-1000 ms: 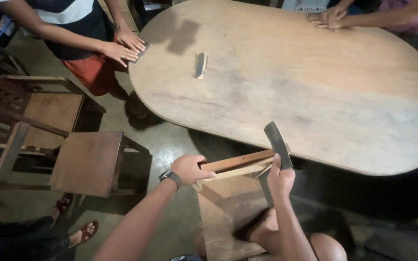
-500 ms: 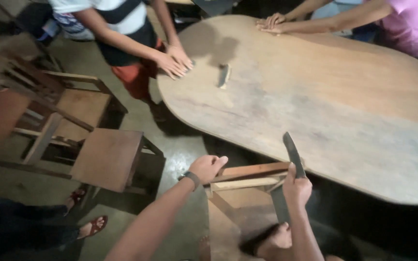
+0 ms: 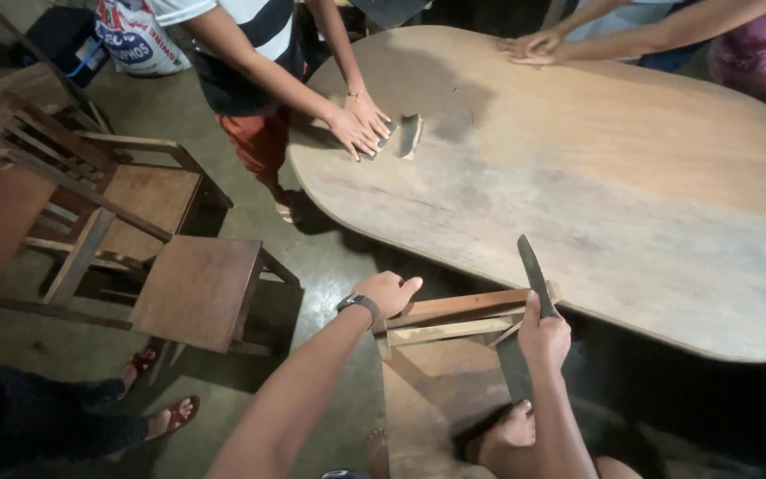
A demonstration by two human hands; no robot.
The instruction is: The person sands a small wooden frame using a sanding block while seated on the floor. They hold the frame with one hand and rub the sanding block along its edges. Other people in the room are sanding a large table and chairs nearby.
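Note:
My left hand (image 3: 389,292), with a dark watch on its wrist, rests on the top rail of a wooden chair back (image 3: 454,309) right in front of me. My right hand (image 3: 543,335) grips a dark flat blade-like tool (image 3: 534,275) whose tip points up over the near edge of the big oval wooden table (image 3: 631,186). The tool's lower end runs down past the chair seat (image 3: 432,390). A bare foot (image 3: 511,430) shows below my right forearm.
A person in a striped shirt presses both hands (image 3: 358,126) on the table's left end beside a small dark piece (image 3: 410,136). Another person's hands (image 3: 532,46) lie on the far edge. Several wooden chairs (image 3: 192,288) stand at left; sandalled feet (image 3: 166,412) are bottom left.
The view has swung left and down, so the table sits further right. My hands keep the same hold on chair and tool. The striped-shirt person's hands now reach the small piece.

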